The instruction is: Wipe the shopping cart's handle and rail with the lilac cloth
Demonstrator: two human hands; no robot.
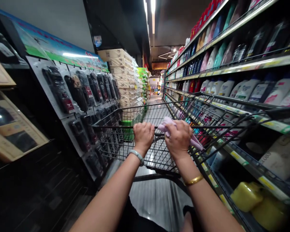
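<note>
A black wire shopping cart (157,154) stands right in front of me, and I can see the floor through its mesh. My left hand (144,137), with a pale bangle at the wrist, is closed over the cart's near bar. Close beside it, my right hand (178,137) wraps round a bunched lilac cloth (196,141), pressed against the same bar. One end of the cloth sticks out past the knuckles on the right. A gold bracelet sits on the right wrist. The fingertips of both hands are hidden below the bar.
Shelves of shampoo bottles (227,87) run along the right, close to the cart. On the left hangs a rack of packaged dark goods (82,87), with stacked cartons (123,72) beyond it. Grey aisle floor (156,109) stretches ahead between them. Yellow containers (247,195) sit low at right.
</note>
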